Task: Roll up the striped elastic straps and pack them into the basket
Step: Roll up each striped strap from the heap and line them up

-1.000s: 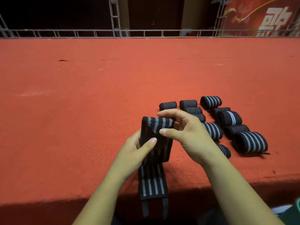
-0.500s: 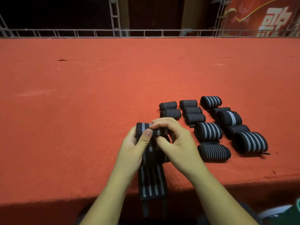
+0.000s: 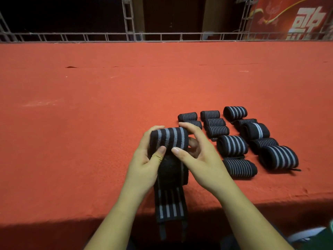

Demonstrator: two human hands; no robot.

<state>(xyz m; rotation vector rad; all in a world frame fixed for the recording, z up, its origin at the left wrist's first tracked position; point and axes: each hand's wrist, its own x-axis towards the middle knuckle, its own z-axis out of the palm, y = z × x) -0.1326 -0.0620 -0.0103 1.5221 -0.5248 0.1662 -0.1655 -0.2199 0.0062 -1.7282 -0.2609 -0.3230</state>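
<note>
A black strap with grey stripes [image 3: 169, 139] is partly rolled at its top end, and both hands hold that roll just above the red table [image 3: 90, 123]. My left hand [image 3: 146, 159] grips its left side, thumb on the front. My right hand [image 3: 196, 156] grips its right side, thumb on the front and fingers over the top. The unrolled tail [image 3: 171, 206] hangs over the table's near edge. Several finished rolls [image 3: 232, 146] lie in rows to the right. No basket is in view.
The red cloth covers the whole table, with wide open surface to the left and behind. A metal truss rail [image 3: 162, 36] runs along the far edge, and a red banner [image 3: 297, 18] hangs at the back right.
The strap's top end has been turned over into a thicker roll, with wide stripes facing up. Both hands have shifted slightly up and apart around it.
</note>
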